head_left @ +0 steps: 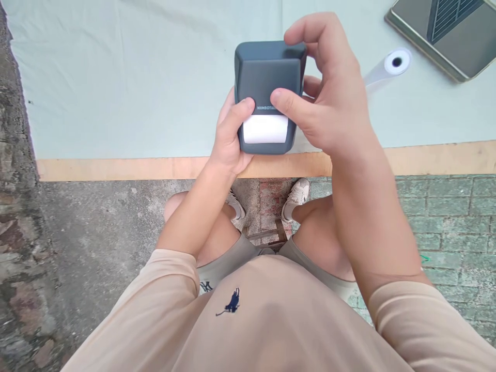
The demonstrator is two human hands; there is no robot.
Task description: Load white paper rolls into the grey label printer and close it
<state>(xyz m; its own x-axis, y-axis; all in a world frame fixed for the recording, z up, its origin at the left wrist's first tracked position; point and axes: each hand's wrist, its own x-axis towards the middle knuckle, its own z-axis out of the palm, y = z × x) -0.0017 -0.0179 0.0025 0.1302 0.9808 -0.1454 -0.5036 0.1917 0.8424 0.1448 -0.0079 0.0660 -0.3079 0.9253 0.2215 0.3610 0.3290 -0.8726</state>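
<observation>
A dark label printer [267, 82] with NIIMBOT lettering is held up over the near edge of the table. White paper [265, 129] shows in its lower front part. My left hand [232, 126] grips it from the lower left, thumb on the front face and the other fingers hidden behind. My right hand [329, 88] is around the right side, its thumb on the front near the lettering and its index finger bent over the top right corner. The remaining right fingers are partly hidden behind the printer.
On the pale table cover [135, 82] a white paper roll [395, 63] with a black core stands right of my right hand. Farther right lies a glossy dark slab [418, 31] with reflections. A wooden strip [127, 168] runs along the table's front edge, above my knees.
</observation>
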